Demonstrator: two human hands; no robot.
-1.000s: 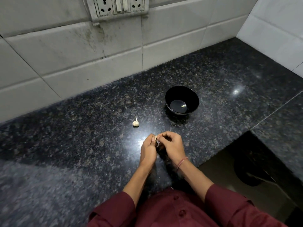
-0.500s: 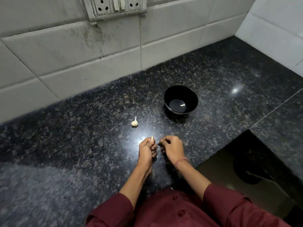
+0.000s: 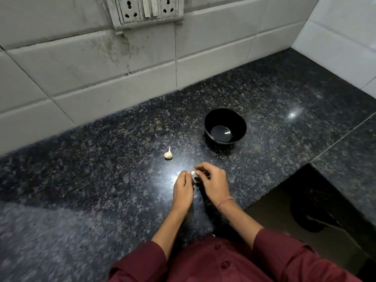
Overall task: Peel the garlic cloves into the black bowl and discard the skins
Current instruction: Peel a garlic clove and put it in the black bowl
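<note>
We see the fingers (image 3: 185,176) of the left hand (image 3: 183,190) curled round a small pale garlic clove (image 3: 192,173), and the right hand (image 3: 213,184) meets them there, its own fingertips pinching the same clove from the other side, just above the dark speckled tabletop (image 3: 122,180); a little beyond the left fingers and apart from them lies a garlic bulb (image 3: 168,154), and farther out beyond the right fingers stands the black bowl (image 3: 223,117) with one peeled clove (image 3: 226,133) on its bottom
</note>
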